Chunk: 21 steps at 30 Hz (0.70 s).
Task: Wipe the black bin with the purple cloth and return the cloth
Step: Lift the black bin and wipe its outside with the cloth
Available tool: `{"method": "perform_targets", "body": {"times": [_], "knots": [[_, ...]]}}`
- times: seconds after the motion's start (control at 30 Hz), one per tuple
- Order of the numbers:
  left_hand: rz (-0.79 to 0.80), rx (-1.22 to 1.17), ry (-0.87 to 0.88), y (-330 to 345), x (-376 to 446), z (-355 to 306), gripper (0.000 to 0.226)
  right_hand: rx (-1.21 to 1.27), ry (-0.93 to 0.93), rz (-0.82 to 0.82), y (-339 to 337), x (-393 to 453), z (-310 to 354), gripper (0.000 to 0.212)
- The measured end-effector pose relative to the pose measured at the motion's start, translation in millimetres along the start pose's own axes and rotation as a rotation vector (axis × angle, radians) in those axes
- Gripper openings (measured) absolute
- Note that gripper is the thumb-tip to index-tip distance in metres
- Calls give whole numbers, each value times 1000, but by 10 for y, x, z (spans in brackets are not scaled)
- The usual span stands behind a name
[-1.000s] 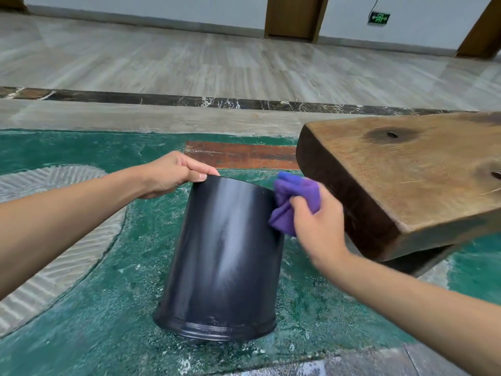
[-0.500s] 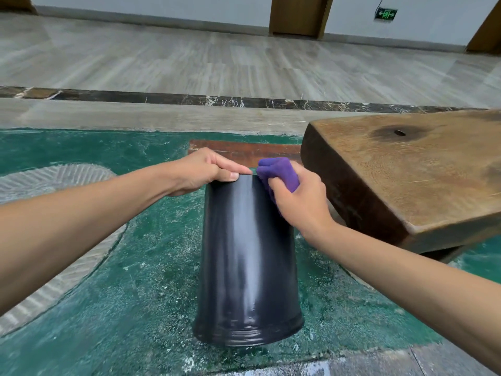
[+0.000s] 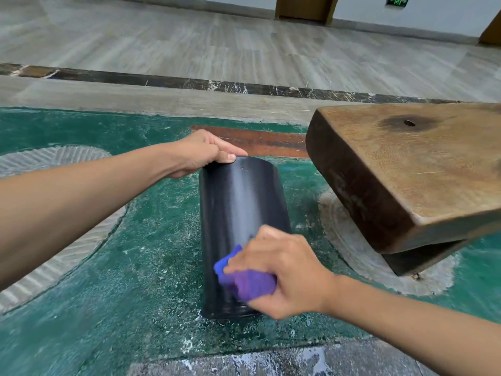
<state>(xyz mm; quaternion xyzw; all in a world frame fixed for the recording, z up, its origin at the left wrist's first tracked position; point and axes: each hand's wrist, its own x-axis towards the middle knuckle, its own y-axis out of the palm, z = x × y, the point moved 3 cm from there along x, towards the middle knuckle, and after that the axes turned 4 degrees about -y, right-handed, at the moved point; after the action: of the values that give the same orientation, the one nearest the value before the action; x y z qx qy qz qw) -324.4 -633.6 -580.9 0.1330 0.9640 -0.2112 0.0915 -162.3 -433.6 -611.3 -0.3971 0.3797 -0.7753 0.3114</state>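
On the worn green floor (image 3: 113, 267), black bin (image 3: 238, 213) tipped away from the wearer, base down, beside a thick wooden slab (image 3: 406, 172). Purple cloth (image 3: 245, 282) bunched and pressed against the bin's near wall, low down by the base. Judging from this, wiping is mid-course; far side unseen, and the cloth's return is not yet done. Left hand (image 3: 200, 153) clamped on the rim, arm stretched forward. Right hand (image 3: 284, 270) clenched around the cloth, wrist bent inward.
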Motion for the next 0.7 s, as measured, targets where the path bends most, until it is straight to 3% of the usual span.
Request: {"method": "perform_targets", "body": {"times": [0.13,0.2,0.23,0.3,0.37,0.43,0.57,0.7], "knots": [[23,-11,-3,17,0,-9,30,49,-31,164,78,-124,161,30],[22,-6,5,27,-7,-26,29,141,-15,171,6,-96,151,30],[20,1,10,37,-14,-37,29,232,41,115,-64,-54,121,30],[32,6,14,62,-26,-59,29,395,247,-188,-244,39,-62,29],[64,-23,13,81,-39,-68,27,414,485,-542,-431,100,-386,25],[93,-65,10,112,-57,-82,24,375,686,-735,-593,148,-669,24],[51,-127,49,192,-60,-125,17,346,827,-794,-695,246,-883,42],[146,-158,68,228,-54,-138,36,317,813,-738,-658,358,-885,23]]}}
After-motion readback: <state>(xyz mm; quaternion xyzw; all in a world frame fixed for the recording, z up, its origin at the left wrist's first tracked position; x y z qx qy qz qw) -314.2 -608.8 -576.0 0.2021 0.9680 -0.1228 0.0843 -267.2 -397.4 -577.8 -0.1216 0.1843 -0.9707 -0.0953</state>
